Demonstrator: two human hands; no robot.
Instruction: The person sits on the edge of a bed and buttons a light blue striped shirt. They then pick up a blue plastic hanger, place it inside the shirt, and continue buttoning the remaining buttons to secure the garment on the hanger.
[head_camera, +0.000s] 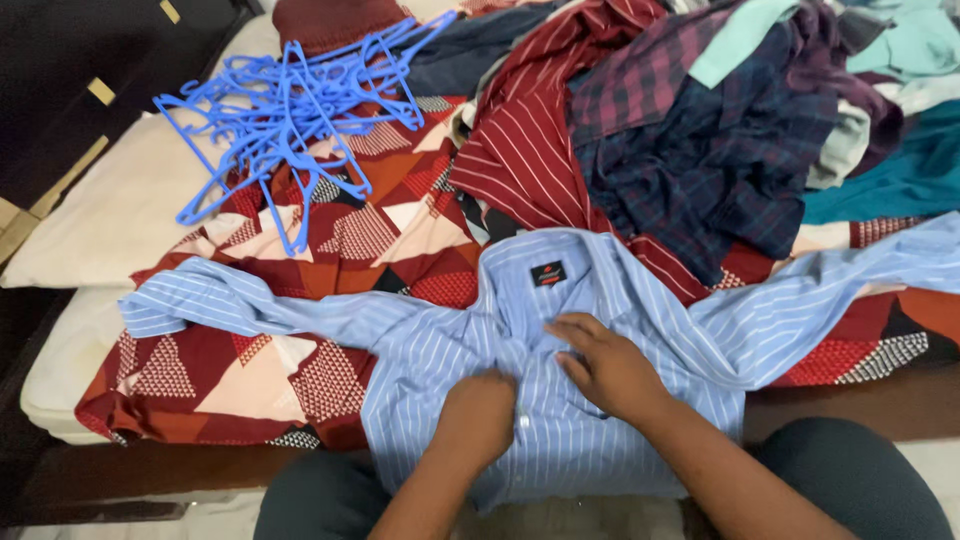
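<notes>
Light blue striped shirt (560, 400) lies face-up at lower centre of the bed (60, 370), sleeves spread, both hands on its button placket, left hand (480, 415) clenched pinching fabric, right hand (608, 368) pressing flat, buttoning apparently underway, blue hangers (290, 110) upper left unused.

Both hands — left hand (480, 412), right hand (610, 367) — rest on the striped blue shirt (560, 400); blue hangers (290, 110) lie beyond.

Left hand (480, 415) curled knuckles-up, right hand (605, 365) flat with fingers spread, close together.
</notes>
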